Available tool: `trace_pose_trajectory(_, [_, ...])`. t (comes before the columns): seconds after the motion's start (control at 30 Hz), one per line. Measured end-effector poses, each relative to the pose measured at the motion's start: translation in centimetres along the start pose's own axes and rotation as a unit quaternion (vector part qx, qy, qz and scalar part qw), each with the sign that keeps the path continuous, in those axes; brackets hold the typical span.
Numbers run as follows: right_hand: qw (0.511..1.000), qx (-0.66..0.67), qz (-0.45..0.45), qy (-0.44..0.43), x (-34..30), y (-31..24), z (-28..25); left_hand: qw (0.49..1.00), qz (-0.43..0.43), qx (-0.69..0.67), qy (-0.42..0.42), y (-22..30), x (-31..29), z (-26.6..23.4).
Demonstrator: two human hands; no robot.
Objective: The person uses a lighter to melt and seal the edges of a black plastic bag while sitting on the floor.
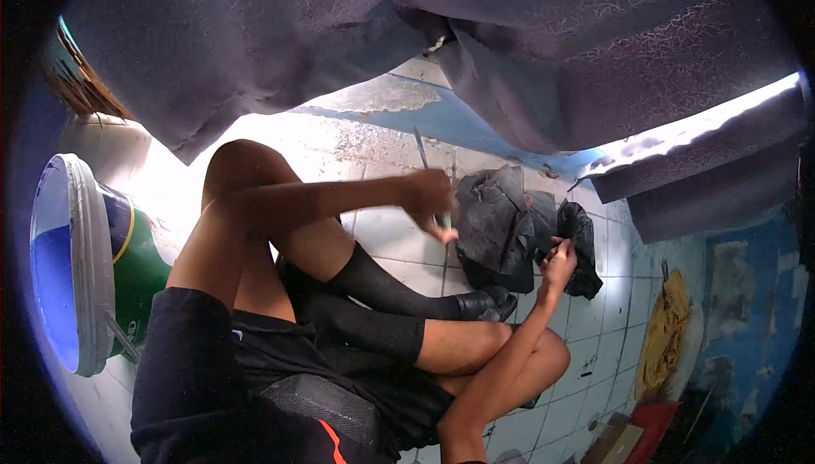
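My left hand (431, 199) is closed round a knife whose thin blade (420, 146) points up and away; part of its handle shows below the fist. The hand is somewhat blurred. To the right, my right hand (558, 264) grips the edge of a crumpled black sheet (581, 243), cloth or plastic, which I cannot tell. More of the dark material (492, 222) lies bunched on the tiles between the two hands. The left forearm passes over my raised left knee, and the right forearm runs beside my right knee.
A green bucket (140, 247) with a white rim stands on the left. Grey cloth (297, 31) hangs low across the top. On the right, a yellow cloth (664, 332) lies by the blue wall, near a red flat object (654, 432). White tiles (586, 328) cover the floor.
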State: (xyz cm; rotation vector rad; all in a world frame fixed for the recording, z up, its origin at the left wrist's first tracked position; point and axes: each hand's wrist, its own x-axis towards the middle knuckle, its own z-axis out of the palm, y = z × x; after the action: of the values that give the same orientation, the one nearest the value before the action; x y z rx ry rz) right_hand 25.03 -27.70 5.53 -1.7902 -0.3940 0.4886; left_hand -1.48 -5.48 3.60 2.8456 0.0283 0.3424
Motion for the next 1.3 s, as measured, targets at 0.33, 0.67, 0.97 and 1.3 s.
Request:
trace_pose_trajectory(0.33, [1.0, -0.003, -0.007, 0.001, -0.1, -0.1, -0.3, 1.0, -0.011, -0.027, -0.007, -0.8, 0.5, 0.2])
trace_pose_trajectory(0.67, [1.0, -0.004, 0.013, 0.002, -0.9, -0.2, -1.0, 0.999, -0.012, 0.017, -0.044, -2.0, 0.7, 0.8])
trace_pose_trajectory(0.97, [1.0, -0.016, -0.002, -0.006, -0.9, -0.9, 1.9, 0.999, 0.008, 0.031, 0.004, -2.8, -2.2, 0.4])
trace_pose_trajectory(1.3, [0.998, 0.0, 0.003, -0.061, -0.3, 0.1, 2.6, 0.991, -0.126, 0.031, 0.009, -5.9, -4.2, -1.0])
